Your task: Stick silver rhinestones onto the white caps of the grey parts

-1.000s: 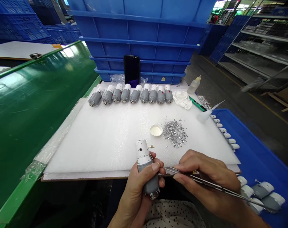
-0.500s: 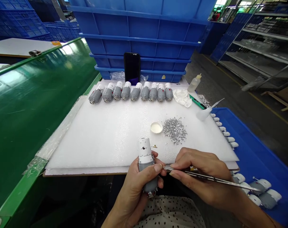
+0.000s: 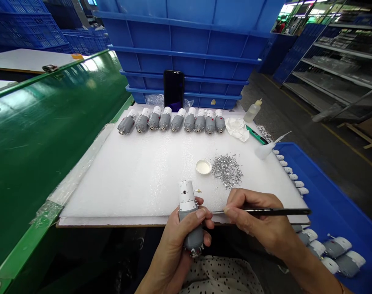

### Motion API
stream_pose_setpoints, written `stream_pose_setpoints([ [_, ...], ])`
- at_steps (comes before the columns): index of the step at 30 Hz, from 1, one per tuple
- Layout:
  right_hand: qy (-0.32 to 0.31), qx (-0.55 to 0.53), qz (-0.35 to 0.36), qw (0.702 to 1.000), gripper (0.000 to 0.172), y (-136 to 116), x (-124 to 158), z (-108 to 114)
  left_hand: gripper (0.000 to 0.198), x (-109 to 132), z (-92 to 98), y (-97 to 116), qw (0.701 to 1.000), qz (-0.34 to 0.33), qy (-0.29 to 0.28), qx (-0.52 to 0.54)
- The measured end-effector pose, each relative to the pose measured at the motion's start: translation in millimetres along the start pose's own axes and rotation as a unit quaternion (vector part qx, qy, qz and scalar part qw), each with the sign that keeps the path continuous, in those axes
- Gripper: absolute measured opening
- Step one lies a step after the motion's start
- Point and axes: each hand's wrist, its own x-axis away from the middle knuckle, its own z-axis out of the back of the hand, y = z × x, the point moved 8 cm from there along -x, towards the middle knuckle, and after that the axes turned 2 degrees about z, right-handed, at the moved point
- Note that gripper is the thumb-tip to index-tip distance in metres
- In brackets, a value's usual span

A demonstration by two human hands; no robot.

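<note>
My left hand (image 3: 182, 232) is wrapped round a grey-and-white cylindrical model (image 3: 187, 196), its white end pointing away from me. In my right hand (image 3: 256, 216) is a pair of tweezers (image 3: 274, 212), gripped between thumb and fingers and lying nearly level. The tips reach the fingertips of my left hand; whether they hold anything is too small to tell. Just beyond the model lies a small brass-coloured part (image 3: 198, 190). A round white dish (image 3: 203, 167) with pale contents sits farther off, beside a heap of tiny silvery pieces (image 3: 227, 170).
A row of similar models (image 3: 175, 120) lines the back of the white foam sheet (image 3: 121, 175). A phone (image 3: 174, 90) leans on stacked blue crates (image 3: 216, 67). Right of the sheet are crumpled tissue (image 3: 237, 129), squeeze bottles (image 3: 263, 150) and a blue bin (image 3: 335, 208) holding more models.
My right hand has turned the tweezers from slanting down rightward to nearly level, showing their dark edge. My left hand keeps its hold on the model. The view has shifted slightly.
</note>
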Motion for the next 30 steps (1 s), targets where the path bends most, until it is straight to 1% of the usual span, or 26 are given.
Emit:
stream_pose_setpoints([
  [2,0.019,0.012,-0.015,1.000,0.030,7.1,-11.7,7.4,0.028,1.6,2.8,1.2,1.000,-0.008,0.008,-0.009],
  [4,0.055,0.073,-0.009,0.996,0.033,10.8,-28.8,18.4,0.030,4.1,4.9,2.8,0.999,-0.018,0.016,-0.021],
  [6,0.086,0.144,0.006,0.986,0.033,12.4,-47.8,27.0,0.031,6.9,6.0,4.4,0.999,-0.031,0.021,-0.037],
  [8,0.089,0.185,0.012,0.979,0.033,15.3,-64.5,28.5,0.031,9.2,6.5,5.4,0.997,-0.040,0.022,-0.055],
  [11,0.068,0.225,0.011,0.972,0.030,19.0,-79.2,22.4,0.031,10.6,6.8,3.9,0.997,-0.039,0.011,-0.072],
  [19,0.044,0.291,0.012,0.956,0.023,17.5,-83.7,11.8,0.030,10.3,9.9,0.6,0.998,-0.034,-0.004,-0.052],
  [22,0.045,0.297,0.013,0.954,0.025,16.7,-83.3,11.5,0.029,10.7,10.5,0.0,0.999,-0.028,-0.005,-0.045],
  [27,0.051,0.293,0.017,0.955,0.028,14.7,-81.1,12.4,0.030,11.4,11.6,0.9,1.000,-0.029,0.001,0.008],
  [30,0.050,0.295,0.018,0.954,0.028,15.4,-81.5,12.5,0.031,12.2,10.1,0.1,1.000,-0.025,-0.002,0.010],
])
